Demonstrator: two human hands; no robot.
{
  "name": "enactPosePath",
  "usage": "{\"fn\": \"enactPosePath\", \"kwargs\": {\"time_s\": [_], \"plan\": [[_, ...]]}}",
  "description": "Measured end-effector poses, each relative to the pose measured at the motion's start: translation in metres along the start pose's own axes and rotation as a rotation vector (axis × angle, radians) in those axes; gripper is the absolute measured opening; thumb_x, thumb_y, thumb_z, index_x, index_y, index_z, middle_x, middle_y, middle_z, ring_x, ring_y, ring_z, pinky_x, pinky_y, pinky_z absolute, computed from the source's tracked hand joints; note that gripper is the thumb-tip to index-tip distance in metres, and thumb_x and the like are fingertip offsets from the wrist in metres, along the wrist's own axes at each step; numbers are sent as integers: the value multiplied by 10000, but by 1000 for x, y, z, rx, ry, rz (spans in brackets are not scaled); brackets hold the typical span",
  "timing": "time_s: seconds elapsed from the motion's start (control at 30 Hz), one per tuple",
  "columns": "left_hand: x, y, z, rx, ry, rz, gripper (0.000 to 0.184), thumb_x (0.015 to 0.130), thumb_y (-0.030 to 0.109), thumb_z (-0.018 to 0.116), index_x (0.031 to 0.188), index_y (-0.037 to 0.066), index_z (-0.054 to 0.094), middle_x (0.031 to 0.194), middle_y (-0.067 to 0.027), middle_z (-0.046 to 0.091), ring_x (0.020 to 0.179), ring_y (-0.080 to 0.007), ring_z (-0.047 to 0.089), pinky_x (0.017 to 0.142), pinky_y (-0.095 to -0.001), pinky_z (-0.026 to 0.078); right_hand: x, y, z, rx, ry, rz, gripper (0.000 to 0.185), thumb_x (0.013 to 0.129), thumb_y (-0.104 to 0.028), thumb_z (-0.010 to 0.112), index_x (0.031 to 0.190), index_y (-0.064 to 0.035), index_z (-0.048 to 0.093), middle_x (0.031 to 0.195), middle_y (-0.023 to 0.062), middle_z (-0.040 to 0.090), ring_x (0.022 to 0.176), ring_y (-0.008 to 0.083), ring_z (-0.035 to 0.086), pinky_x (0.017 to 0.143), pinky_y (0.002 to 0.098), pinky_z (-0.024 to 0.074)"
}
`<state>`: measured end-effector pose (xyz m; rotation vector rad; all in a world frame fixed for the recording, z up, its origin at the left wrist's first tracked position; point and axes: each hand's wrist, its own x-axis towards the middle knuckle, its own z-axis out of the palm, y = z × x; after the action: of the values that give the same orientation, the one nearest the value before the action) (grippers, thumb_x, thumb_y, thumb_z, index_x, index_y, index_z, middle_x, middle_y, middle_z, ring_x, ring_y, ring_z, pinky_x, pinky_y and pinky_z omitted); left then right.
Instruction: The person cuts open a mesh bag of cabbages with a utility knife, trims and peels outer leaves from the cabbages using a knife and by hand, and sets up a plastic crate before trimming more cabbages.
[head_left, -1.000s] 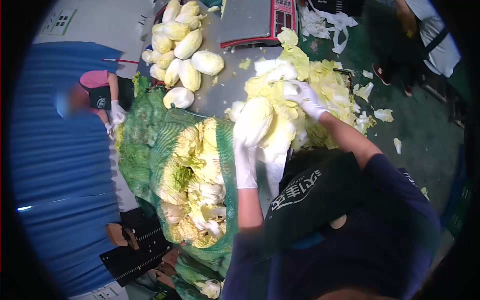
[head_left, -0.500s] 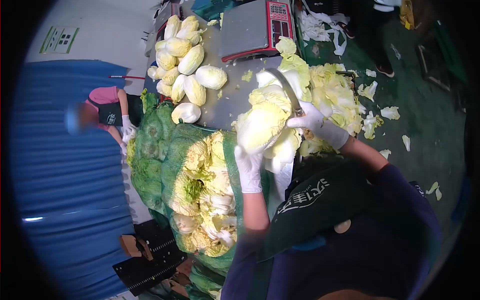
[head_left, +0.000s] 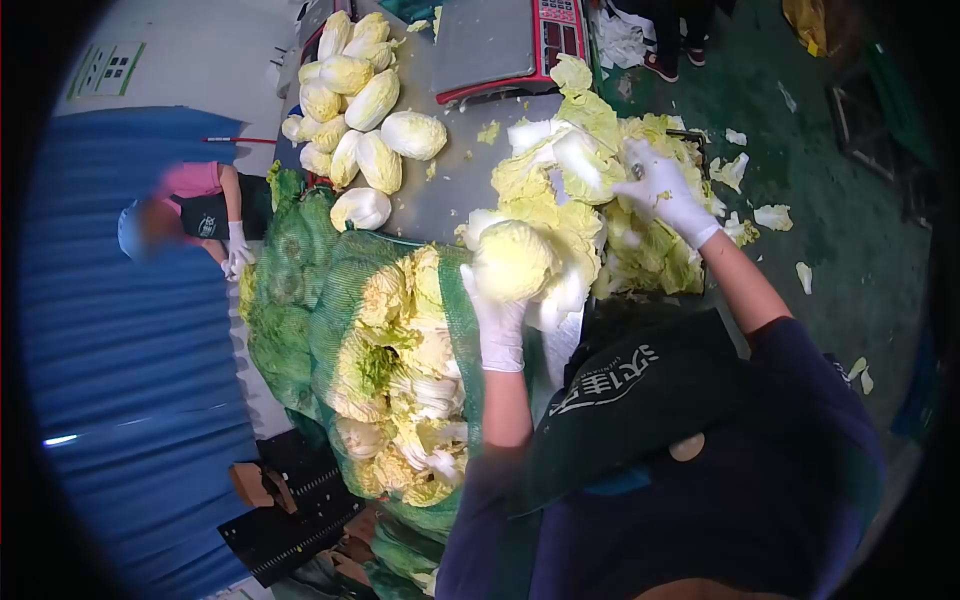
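Observation:
My left hand point(head_left: 497, 325), in a white glove, holds a trimmed napa cabbage point(head_left: 515, 262) from below, its round end facing up. Loose pale leaves point(head_left: 575, 235) lie behind and beside that cabbage. My right hand point(head_left: 668, 192), gloved too, is up and to the right, over a heap of leaves point(head_left: 655, 255). Its fingers are bent round something small and dark that I cannot make out; no blade shows clearly.
Several cabbages point(head_left: 372, 100) lie on the metal table point(head_left: 455, 150) beside a red-edged scale point(head_left: 485, 45). An open green mesh sack point(head_left: 335, 300) of cabbages stands at left. A co-worker point(head_left: 205, 205) is beyond it. Leaf scraps point(head_left: 773, 218) litter the green floor.
My right hand has moved up and right, away from the cabbage; the curved blade seen in it half a second ago no longer shows clearly. The cabbage in my left hand has tipped, round end up.

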<state>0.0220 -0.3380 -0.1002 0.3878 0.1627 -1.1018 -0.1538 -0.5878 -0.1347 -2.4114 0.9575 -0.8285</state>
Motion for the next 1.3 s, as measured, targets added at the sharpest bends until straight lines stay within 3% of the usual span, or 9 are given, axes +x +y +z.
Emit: {"fn": "enactPosePath", "kwargs": {"time_s": [0.13, 0.3, 0.37, 0.57, 0.63, 0.8, 0.93, 1.1, 1.3], "plan": [[-4, -2, 21, 453, 75, 141, 657, 882, 394, 583, 1346, -9, 352, 1338, -195, 443, 1204, -315, 483, 990, -495, 436, -10, -77, -34, 1345, -830, 389, 670, 805, -258, 698, 1376, -64, 406, 828, 0, 558, 715, 58, 583, 541, 201, 432], [-19, -11, 45, 701, -40, 404, 618, 907, 396, 545, 1359, 22, 349, 1328, -169, 456, 1200, -301, 482, 1023, -452, 411, -19, -126, -68, 1285, -666, 279, 576, 786, -84, 660, 1328, -50, 468, 1002, 45, 623, 795, 63, 580, 653, 205, 462], [-26, -24, 58, 126, 16, 194, 608, 924, 478, 462, 1374, 83, 358, 1333, -134, 463, 1207, -284, 460, 1047, -432, 372, -23, -130, -73, 1266, -684, 322, 528, 775, -17, 629, 1289, -43, 515, 1053, 55, 634, 822, 65, 577, 691, 208, 469], [-11, -32, 8, 481, -6, 234, 672, 925, 549, 377, 1368, 44, 356, 1371, -164, 404, 1166, -299, 479, 1001, -423, 407, -12, -98, -75, 1173, -444, 394, 333, 769, 16, 566, 1093, -22, 633, 871, 23, 653, 617, 33, 537, 552, 182, 441], [-22, -37, 19, 118, -105, -170, 677, 922, 531, 274, 1322, 2, 410, 1220, -239, 530, 1034, -342, 582, 883, -415, 494, 0, -79, -72, 998, -317, 598, 296, 809, -116, 653, 1096, -54, 619, 759, -8, 616, 527, 26, 542, 448, 157, 376], [-16, -37, 29, 40, -251, -111, 730, 866, 523, 509, 1322, -33, 383, 1279, -258, 460, 1105, -367, 524, 941, -462, 461, -6, -24, -24, 543, -262, 239, 646, 753, -175, 738, 1326, -69, 460, 923, 60, 619, 591, 75, 579, 490, 195, 433], [-9, -43, 56, 247, 245, 373, 635, 846, 446, 562, 1287, 9, 431, 1275, -164, 500, 1152, -290, 508, 985, -464, 419, -34, -100, -52, 1231, -808, 422, 818, 714, -115, 759, 1401, -6, 329, 1191, 98, 542, 1003, 121, 537, 814, 276, 481], [-37, -34, 71, 455, -176, 597, 646, 783, 269, 684, 1313, 20, 412, 1263, -145, 503, 1214, -286, 456, 1047, -474, 364, -41, -119, -40, 1626, -753, 500, 708, 767, -162, 688, 1363, 20, 352, 685, 29, 565, 512, 51, 468, 473, 179, 375], [-28, -30, 35, 34, -170, 469, 780, 705, 282, 785, 1346, 61, 400, 1332, -104, 473, 1244, -275, 434, 1065, -475, 355, -43, -123, -23, 1565, -940, 495, 391, 797, -238, 629, 1066, 39, 563, 779, 29, 569, 597, 83, 508, 555, 192, 414]]}}
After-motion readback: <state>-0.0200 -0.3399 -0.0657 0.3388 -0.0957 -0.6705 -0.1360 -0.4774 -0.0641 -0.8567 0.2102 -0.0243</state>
